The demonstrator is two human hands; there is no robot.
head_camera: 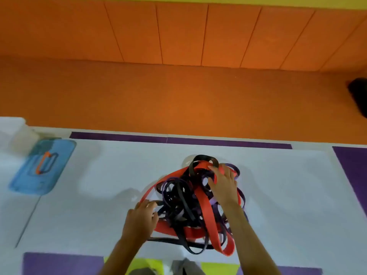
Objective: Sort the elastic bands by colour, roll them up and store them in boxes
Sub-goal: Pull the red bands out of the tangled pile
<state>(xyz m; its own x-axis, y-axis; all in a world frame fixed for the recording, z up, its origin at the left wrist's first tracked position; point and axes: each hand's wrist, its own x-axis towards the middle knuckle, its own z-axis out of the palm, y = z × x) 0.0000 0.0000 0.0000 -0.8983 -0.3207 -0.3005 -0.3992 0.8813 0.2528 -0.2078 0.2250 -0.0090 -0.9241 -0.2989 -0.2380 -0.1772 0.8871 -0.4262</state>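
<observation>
While both hands reach into tangled bands (pixel 190 205) | left hand (pixel 140 219) fingers spread | right hand (pixel 223 184) fingers spread

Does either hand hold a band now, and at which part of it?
It cannot be told for certain. The right hand rests on a red band at the top of the tangled pile. The left hand touches the pile's left edge.

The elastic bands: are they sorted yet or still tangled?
Still tangled. The elastic bands, red, black and purple, lie looped through each other in one heap on the white table.
</observation>
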